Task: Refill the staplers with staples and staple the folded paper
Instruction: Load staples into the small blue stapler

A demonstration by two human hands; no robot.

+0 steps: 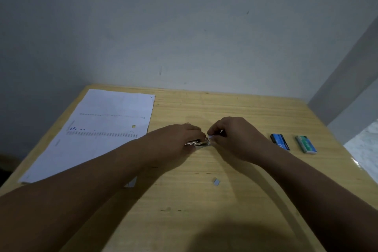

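A small metal stapler (pixel 198 142) lies under my left hand (pixel 178 139), which is closed over it at the middle of the wooden table (pixel 204 200). My right hand (pixel 235 137) pinches a small white piece, seemingly folded paper (pixel 210 136), at the stapler's front end. Both hands meet there, and most of the stapler is hidden. A blue staple box (pixel 279 141) and a green staple box (pixel 306 144) lie to the right of my right hand.
Printed white sheets (pixel 98 131) lie on the table's left side. A tiny paper scrap (pixel 216 181) sits near the middle front, and another white piece (pixel 131 183) shows under my left forearm. A wall stands close behind the table.
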